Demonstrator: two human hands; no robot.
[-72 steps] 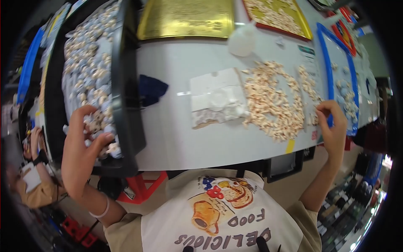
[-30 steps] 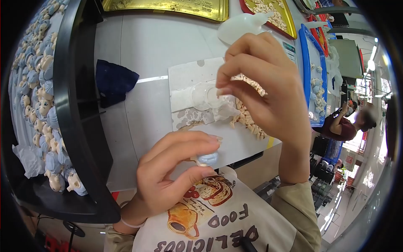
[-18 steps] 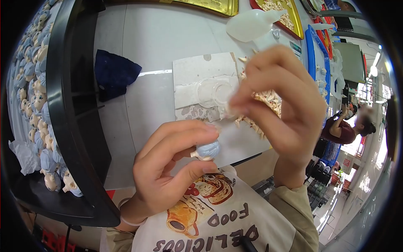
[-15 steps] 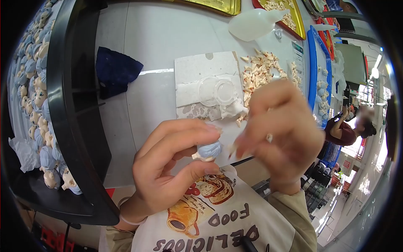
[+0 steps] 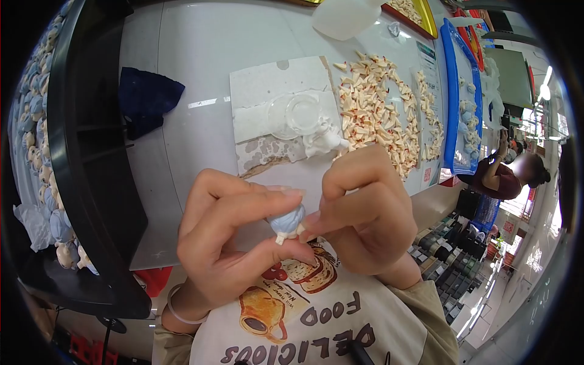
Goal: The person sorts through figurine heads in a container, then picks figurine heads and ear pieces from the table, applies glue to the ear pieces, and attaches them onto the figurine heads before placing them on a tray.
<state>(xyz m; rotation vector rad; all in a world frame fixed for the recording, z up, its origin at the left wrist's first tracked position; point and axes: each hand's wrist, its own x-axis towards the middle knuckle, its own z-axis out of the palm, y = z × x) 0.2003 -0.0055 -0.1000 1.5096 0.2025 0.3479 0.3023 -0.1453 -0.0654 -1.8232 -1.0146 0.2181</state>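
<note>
Between the thumb and fingers of my left hand (image 5: 234, 243) is a small doll head (image 5: 288, 220) with blue moulded hair and a cream neck stub pointing down. My right hand (image 5: 368, 213) is closed in a pinch at the head's right side. A small cream pointed piece (image 5: 300, 229) shows at its fingertips, touching the head; most of it is hidden. Beyond the hands, several similar cream pieces with reddish ends (image 5: 374, 112) lie loose in a pile. A white board (image 5: 255, 85) carries a clear round dish (image 5: 302, 115) and a crumpled white lump (image 5: 325, 139).
To the left, a black-framed rack (image 5: 79, 152) stands beside many blue-haired heads (image 5: 38, 115). A dark blue cloth (image 5: 146, 97) lies on the table. At the back are a white bottle (image 5: 347, 18) and a blue tray (image 5: 450, 91). A person (image 5: 505, 173) is at far right.
My right hand has come left and down to the doll head, bringing the small pointed piece against it. The left hand has turned the head slightly. The view has shifted.
</note>
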